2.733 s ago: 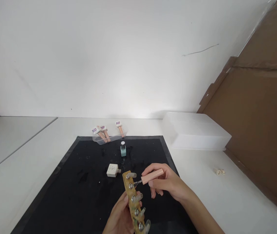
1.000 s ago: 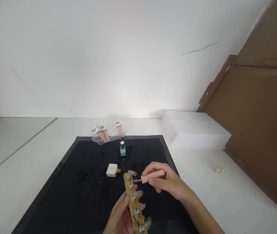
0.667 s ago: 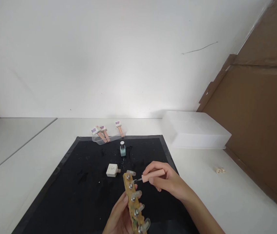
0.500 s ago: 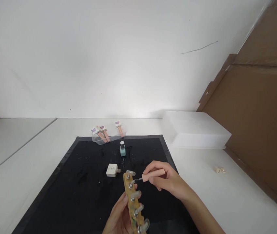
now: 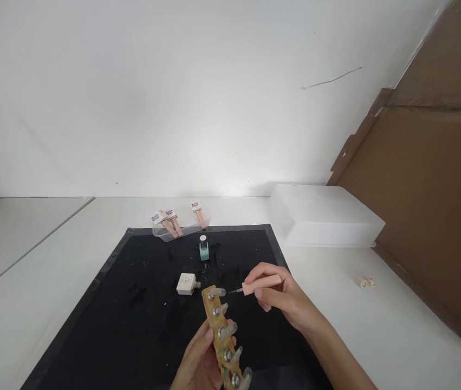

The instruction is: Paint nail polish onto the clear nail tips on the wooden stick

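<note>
My left hand (image 5: 201, 355) is closed around a yellowish strip (image 5: 219, 337) that carries several clear nail tips on silver studs. Between the fingers of my right hand (image 5: 279, 295) is a pink brush cap (image 5: 261, 284), its thin brush pointing left. The brush end is just right of the topmost nail tip (image 5: 218, 292), with a small gap between them. A white square bottle (image 5: 186, 284) lies on its side on the black mat (image 5: 149, 314), left of the strip. Behind it a mint-green bottle (image 5: 204, 249) stands upright.
At the mat's back edge, a clear tray (image 5: 167, 235) holds pink-handled items with white labels (image 5: 173, 216). A white translucent box (image 5: 331, 216) stands at the right back. Small cream rings (image 5: 366, 283) lie on the right, near a brown cardboard wall (image 5: 425, 216).
My right hand has moved the brush up and to the right, away from the second nail tip. The strip in my left hand has tilted and turned slightly.
</note>
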Demonstrator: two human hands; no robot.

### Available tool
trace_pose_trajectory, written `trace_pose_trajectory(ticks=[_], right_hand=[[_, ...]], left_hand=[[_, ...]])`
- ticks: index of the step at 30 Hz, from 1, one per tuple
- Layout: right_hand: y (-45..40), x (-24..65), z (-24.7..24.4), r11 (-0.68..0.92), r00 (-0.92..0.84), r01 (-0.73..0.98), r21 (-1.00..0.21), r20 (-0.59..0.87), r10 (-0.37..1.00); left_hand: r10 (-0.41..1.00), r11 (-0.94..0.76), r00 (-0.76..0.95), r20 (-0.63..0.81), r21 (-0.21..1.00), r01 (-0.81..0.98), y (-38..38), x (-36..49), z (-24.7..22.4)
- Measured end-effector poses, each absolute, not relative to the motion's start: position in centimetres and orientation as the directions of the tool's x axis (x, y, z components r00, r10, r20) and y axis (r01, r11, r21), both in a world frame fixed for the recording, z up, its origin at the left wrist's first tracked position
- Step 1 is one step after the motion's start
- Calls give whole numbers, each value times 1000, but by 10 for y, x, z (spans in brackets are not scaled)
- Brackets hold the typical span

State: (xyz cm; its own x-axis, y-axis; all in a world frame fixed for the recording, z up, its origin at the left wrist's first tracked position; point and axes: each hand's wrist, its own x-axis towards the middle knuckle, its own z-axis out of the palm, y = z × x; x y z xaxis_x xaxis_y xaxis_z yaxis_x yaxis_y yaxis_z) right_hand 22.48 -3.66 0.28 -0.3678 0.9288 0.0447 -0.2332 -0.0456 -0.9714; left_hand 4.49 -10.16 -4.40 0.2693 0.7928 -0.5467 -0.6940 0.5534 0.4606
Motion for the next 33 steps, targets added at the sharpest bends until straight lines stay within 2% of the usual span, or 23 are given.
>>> trace_pose_trajectory(ticks=[5,9,14,28,33], right_hand=[[-37,228,-2,-35,-397,-365,-930,122,910],[-37,230,-3,-51,-421,-401,-915,135,897],[-37,231,-2,-72,-456,-354,-933,104,884],[-37,229,-1,-102,-493,-228,-968,24,870],[-37,227,2,-99,-478,-233,-967,25,878]], left_hand=[[807,545,300,-508,447,-709,-100,43,-48],[815,536,315,-486,427,-729,-99,45,-46],[847,495,308,-433,431,-755,-100,48,-46],[856,479,287,-430,451,-753,-95,52,-45],[859,482,297,-417,465,-742,-95,53,-42]])
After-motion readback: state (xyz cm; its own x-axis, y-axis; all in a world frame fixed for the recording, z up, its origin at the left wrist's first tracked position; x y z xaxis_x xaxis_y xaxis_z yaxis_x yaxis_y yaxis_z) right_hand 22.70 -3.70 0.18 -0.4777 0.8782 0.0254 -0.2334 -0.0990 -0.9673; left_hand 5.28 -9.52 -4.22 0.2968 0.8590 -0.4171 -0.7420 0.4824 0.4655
